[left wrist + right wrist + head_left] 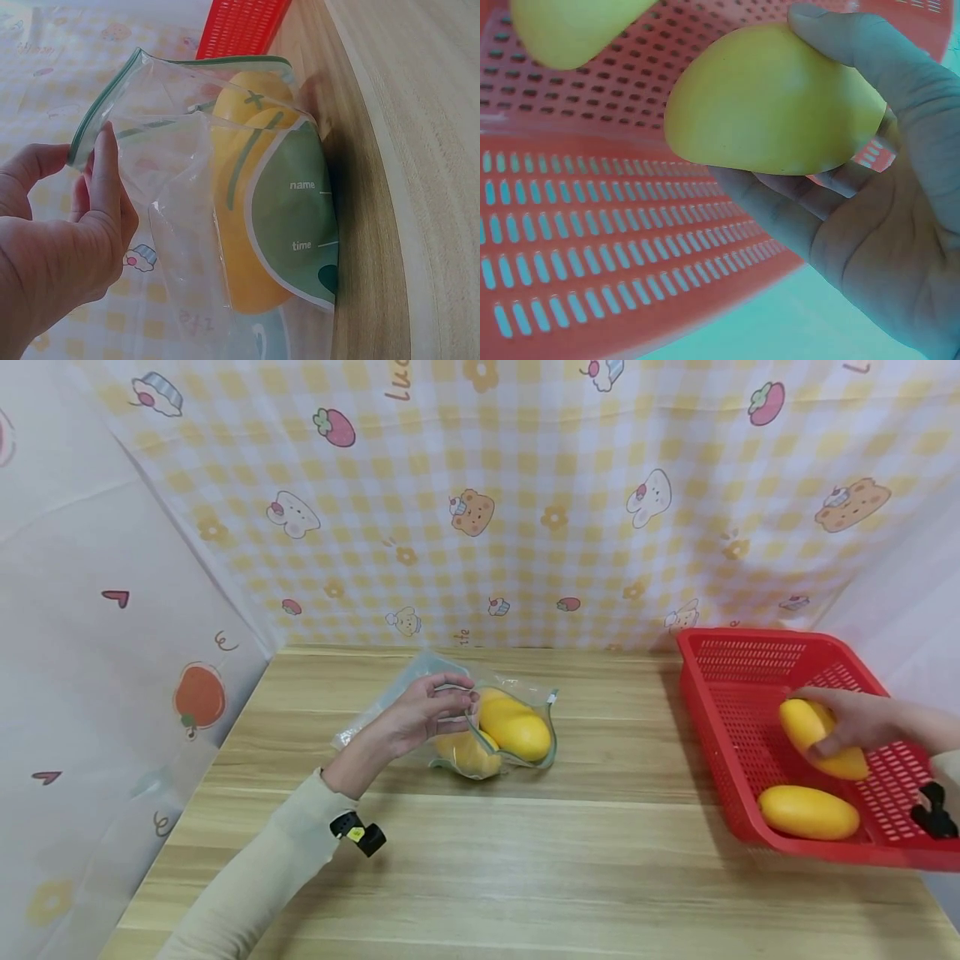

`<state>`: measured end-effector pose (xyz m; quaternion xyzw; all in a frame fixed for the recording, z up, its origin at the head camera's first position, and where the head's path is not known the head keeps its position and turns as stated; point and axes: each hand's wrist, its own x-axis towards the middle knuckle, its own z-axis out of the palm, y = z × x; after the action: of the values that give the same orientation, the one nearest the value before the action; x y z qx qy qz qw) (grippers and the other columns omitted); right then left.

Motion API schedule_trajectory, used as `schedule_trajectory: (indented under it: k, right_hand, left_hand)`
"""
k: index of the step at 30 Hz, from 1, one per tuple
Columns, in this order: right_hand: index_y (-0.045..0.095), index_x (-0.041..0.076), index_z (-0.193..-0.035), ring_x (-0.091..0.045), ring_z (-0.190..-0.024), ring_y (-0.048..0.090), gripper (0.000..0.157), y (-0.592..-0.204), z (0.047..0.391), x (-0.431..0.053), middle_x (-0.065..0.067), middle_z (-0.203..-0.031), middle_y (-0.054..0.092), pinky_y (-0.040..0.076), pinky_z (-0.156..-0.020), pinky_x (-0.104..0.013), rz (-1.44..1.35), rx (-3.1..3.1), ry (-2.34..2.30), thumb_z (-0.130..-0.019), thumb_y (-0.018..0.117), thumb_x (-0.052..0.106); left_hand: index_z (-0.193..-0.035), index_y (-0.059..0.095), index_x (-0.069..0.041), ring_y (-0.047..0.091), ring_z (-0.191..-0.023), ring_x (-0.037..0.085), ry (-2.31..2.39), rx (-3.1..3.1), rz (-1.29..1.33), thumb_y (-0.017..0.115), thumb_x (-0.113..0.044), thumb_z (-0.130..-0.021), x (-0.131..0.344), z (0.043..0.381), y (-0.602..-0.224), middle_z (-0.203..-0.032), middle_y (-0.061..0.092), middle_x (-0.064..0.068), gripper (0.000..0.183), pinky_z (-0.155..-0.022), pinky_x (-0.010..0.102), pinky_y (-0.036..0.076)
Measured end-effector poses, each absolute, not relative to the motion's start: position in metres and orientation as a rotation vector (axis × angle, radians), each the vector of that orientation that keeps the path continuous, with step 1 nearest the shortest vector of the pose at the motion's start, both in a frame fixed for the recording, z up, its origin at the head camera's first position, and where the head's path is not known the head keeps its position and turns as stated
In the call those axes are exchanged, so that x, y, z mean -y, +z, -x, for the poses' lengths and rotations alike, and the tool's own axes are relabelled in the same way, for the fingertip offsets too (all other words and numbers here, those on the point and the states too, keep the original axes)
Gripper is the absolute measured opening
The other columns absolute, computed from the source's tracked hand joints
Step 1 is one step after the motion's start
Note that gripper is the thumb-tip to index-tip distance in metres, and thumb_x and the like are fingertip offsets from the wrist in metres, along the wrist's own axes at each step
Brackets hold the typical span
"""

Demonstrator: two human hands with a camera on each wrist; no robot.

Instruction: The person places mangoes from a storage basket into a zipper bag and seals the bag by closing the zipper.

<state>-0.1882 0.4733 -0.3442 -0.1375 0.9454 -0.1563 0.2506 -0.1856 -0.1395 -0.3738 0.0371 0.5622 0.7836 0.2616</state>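
Observation:
My left hand (423, 714) pinches the green-edged rim of a clear zip bag (180, 225) between thumb and fingers, and the bag's mouth gapes. Inside the bag lie yellow mangoes (517, 731), partly behind a printed green label (296, 217). Over at the right, my right hand (862, 722) grips another mango (772, 105), thumb on one side and fingers beneath. That mango is inside the red plastic basket (712, 760). One more mango (810, 812) lies near the basket's front wall.
The basket's slotted wall (615, 240) rises around the right hand's work. A wooden table (480, 868) lies under bag and basket. Behind it hangs a yellow checked cloth (525, 552), and a pale printed sheet (112, 693) covers the left side.

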Motion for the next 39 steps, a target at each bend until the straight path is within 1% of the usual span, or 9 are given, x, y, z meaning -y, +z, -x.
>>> schedule_trajectory:
  k: [3,7,13,18,22,27,32,37,39]
  right_hand:
    - [0.041,-0.013,-0.135,-0.028,-0.089,0.051,0.080,-0.344,0.191,-0.469,-0.012,-0.103,0.053,0.049,-0.068,-0.036,0.409,-2.615,-0.468,-0.076,0.089,0.010]
    - [0.042,-0.010,-0.135,-0.027,-0.088,0.052,0.077,-0.341,0.194,-0.466,-0.011,-0.103,0.053,0.050,-0.066,-0.036,0.422,-2.630,-0.524,-0.077,0.089,0.010]
    - [0.039,-0.011,-0.139,-0.031,-0.089,0.053,0.085,-0.335,0.195,-0.463,-0.018,-0.110,0.054,0.051,-0.066,-0.039,0.412,-2.703,-0.539,-0.076,0.090,0.013]
    - [0.037,-0.009,-0.141,-0.034,-0.092,0.052,0.085,-0.331,0.194,-0.462,-0.021,-0.115,0.052,0.051,-0.066,-0.040,0.405,-2.734,-0.558,-0.077,0.090,0.012]
    - [0.036,-0.007,-0.141,-0.031,-0.089,0.053,0.083,-0.329,0.195,-0.461,-0.020,-0.113,0.051,0.053,-0.062,-0.038,0.391,-2.736,-0.596,-0.079,0.088,0.011]
    - [0.030,-0.009,-0.145,-0.030,-0.087,0.056,0.085,-0.327,0.195,-0.457,-0.025,-0.115,0.050,0.056,-0.060,-0.036,0.355,-2.720,-0.641,-0.083,0.085,0.010]
    - [0.027,-0.008,-0.146,-0.032,-0.088,0.057,0.085,-0.324,0.195,-0.455,-0.027,-0.115,0.049,0.056,-0.061,-0.037,0.331,-2.724,-0.680,-0.087,0.083,0.014]
    - [0.025,-0.008,-0.148,-0.037,-0.092,0.057,0.085,-0.320,0.195,-0.454,-0.030,-0.121,0.044,0.056,-0.063,-0.037,0.319,-2.732,-0.711,-0.089,0.081,0.015]
    - [0.025,-0.007,-0.149,-0.038,-0.095,0.056,0.085,-0.319,0.195,-0.453,-0.030,-0.124,0.044,0.056,-0.064,-0.037,0.319,-2.741,-0.710,-0.089,0.081,0.017]
  left_hand:
    - [-0.121,0.055,-0.001,0.067,-0.097,0.022,2.126,-1.515,-0.096,0.060,0.003,-0.100,0.139,0.186,-0.374,-0.118,0.061,0.017,0.022,-0.087,0.039,0.059]
    - [-0.120,0.056,-0.001,0.067,-0.096,0.022,2.128,-1.513,-0.092,0.060,0.003,-0.099,0.139,0.186,-0.374,-0.118,0.061,0.018,0.022,-0.086,0.038,0.060]
    - [-0.120,0.056,-0.001,0.067,-0.098,0.022,2.124,-1.519,-0.102,0.060,0.004,-0.100,0.138,0.187,-0.375,-0.121,0.060,0.020,0.021,-0.086,0.038,0.060]
    - [-0.121,0.056,-0.001,0.067,-0.098,0.022,2.119,-1.517,-0.104,0.060,0.003,-0.100,0.137,0.187,-0.374,-0.122,0.060,0.020,0.022,-0.086,0.038,0.059]
    - [-0.122,0.055,0.000,0.067,-0.098,0.022,2.116,-1.516,-0.097,0.061,0.002,-0.099,0.137,0.186,-0.372,-0.129,0.055,0.025,0.023,-0.087,0.038,0.059]
    - [-0.124,0.053,0.001,0.066,-0.099,0.022,2.113,-1.521,-0.087,0.061,0.002,-0.099,0.138,0.186,-0.373,-0.138,0.048,0.031,0.026,-0.088,0.039,0.059]
    - [-0.124,0.053,0.001,0.067,-0.096,0.022,2.114,-1.516,-0.094,0.061,0.002,-0.100,0.138,0.186,-0.374,-0.132,0.053,0.028,0.026,-0.087,0.038,0.059]
    - [-0.123,0.054,0.000,0.067,-0.095,0.021,2.116,-1.513,-0.090,0.060,0.002,-0.100,0.138,0.186,-0.374,-0.126,0.057,0.024,0.024,-0.085,0.037,0.060]
    - [-0.122,0.054,0.000,0.067,-0.095,0.021,2.117,-1.511,-0.088,0.060,0.002,-0.100,0.138,0.186,-0.374,-0.126,0.057,0.024,0.024,-0.084,0.037,0.060]
